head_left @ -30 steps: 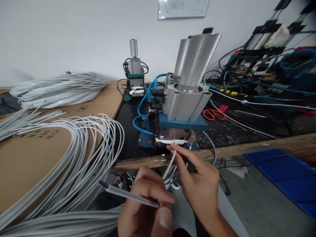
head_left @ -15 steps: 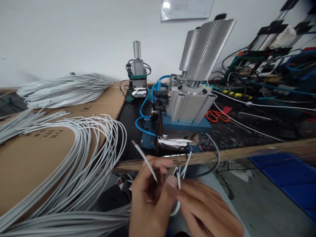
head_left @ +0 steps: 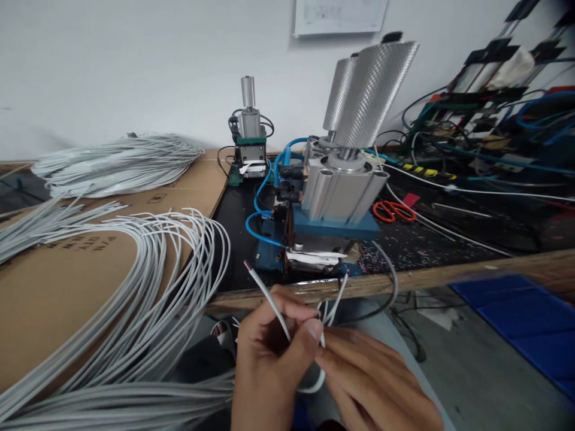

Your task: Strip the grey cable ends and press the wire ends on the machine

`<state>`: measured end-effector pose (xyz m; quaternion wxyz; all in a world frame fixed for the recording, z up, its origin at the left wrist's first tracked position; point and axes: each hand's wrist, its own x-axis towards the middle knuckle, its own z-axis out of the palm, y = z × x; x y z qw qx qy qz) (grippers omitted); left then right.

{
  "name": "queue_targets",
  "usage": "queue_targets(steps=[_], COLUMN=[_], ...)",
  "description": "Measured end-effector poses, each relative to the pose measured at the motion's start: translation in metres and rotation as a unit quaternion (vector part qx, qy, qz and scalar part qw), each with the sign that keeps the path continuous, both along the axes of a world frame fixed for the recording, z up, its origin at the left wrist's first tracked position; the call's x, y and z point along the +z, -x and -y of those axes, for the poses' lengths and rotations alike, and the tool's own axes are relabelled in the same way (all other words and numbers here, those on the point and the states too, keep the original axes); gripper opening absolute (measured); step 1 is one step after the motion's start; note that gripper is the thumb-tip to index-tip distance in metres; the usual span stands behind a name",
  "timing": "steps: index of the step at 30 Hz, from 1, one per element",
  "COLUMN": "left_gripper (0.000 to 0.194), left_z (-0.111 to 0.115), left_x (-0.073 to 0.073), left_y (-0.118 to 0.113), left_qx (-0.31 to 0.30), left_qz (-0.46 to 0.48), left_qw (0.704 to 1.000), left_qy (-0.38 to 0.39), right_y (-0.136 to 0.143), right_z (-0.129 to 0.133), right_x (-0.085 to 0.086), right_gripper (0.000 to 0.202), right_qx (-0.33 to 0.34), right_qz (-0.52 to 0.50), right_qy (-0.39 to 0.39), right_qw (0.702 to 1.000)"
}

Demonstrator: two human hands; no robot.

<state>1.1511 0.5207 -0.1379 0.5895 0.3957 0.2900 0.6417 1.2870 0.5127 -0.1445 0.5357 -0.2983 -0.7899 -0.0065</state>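
Observation:
My left hand (head_left: 278, 353) pinches the end of a white cable between thumb and forefinger, where small dark wire ends peek out. Another white cable (head_left: 268, 294) with a reddish bared tip slants up across the same hand's fingers. My right hand (head_left: 377, 377) is closed round the white cables just right of the left hand, its fingers bent and partly hiding what they hold. One more cable end (head_left: 340, 297) sticks up behind the hands. Below the fingers hangs a cable loop (head_left: 314, 386). Both hands are in front of the bench edge.
A pneumatic press (head_left: 344, 185) with blue hoses stands on the bench ahead, a smaller one (head_left: 250, 129) behind it. Bundles of white cable (head_left: 148, 299) lie on cardboard (head_left: 54, 299) at left. Orange-handled scissors (head_left: 394, 211) and wire scraps (head_left: 395, 258) lie at right.
My left forefinger has come down to meet the thumb over the cable end. The slanting cable has shifted slightly, and the camera view has moved a little.

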Motion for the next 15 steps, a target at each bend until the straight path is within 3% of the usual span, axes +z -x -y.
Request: queue_targets(steps=[9,12,15], left_gripper=[0.008,0.008,0.005], left_z=[0.004,0.004,0.008], left_x=[-0.008,-0.007,-0.003], left_y=[-0.003,-0.003,-0.005], left_qx=[0.062,0.036,0.002], left_qz=[-0.047,-0.066,-0.094], left_qw=[0.997,0.997,0.996], left_qy=[-0.014,-0.018,0.008], right_y=[0.000,-0.005,-0.022], right_z=[0.003,0.005,0.012], right_x=[-0.002,-0.004,-0.019], right_gripper=[0.041,0.044,0.044], right_qx=[-0.005,-0.008,-0.035], right_qz=[0.024,0.027,0.037], right_qy=[0.023,0.030,0.044], right_qw=[0.999,0.999,0.998])
